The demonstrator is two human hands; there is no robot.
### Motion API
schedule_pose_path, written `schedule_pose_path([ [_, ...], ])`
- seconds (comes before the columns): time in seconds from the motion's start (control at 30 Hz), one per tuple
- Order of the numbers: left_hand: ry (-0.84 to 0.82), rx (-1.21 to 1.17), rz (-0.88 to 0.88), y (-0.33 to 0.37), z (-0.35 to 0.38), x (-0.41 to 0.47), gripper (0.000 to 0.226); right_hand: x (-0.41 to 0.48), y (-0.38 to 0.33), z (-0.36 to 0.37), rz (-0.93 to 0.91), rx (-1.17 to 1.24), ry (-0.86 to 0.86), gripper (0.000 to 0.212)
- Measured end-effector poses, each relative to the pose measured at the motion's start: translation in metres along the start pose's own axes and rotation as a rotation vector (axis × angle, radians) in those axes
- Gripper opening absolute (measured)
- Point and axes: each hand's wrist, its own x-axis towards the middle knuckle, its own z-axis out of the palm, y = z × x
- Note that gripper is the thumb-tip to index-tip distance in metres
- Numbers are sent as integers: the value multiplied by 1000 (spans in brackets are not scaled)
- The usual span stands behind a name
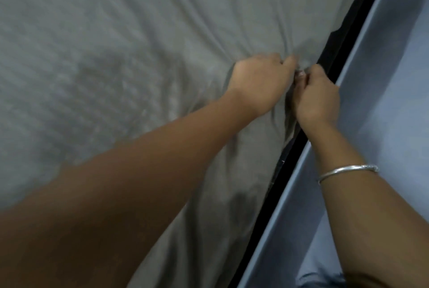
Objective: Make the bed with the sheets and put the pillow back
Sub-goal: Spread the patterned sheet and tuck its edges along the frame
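Grey sheet (pixel 139 55) spread across the bed, bunched at right edge | left hand (pixel 260 81) and right hand (pixel 316 97) both pinching that fold beside black frame (pixel 325 60) | tucking underway, wrinkles left, pillow unseen

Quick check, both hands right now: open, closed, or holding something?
Left hand: closed, fingers curled round a bunched fold of the grey sheet.
Right hand: closed, pinching the same grey sheet right beside the left.
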Motion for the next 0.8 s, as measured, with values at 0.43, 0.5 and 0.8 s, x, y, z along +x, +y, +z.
schedule_pose_path([
  [0.43,125,-53,-27,1,1,69,30,74,-14,-17,120,126,53,44],
  [0.5,79,-8,-23,4,1,84,32,88,-16,-15,111,81,-57,41],
  [0.8,32,-214,171,14,-11,105,40,100,3,-27,94,77,-33,31],
])
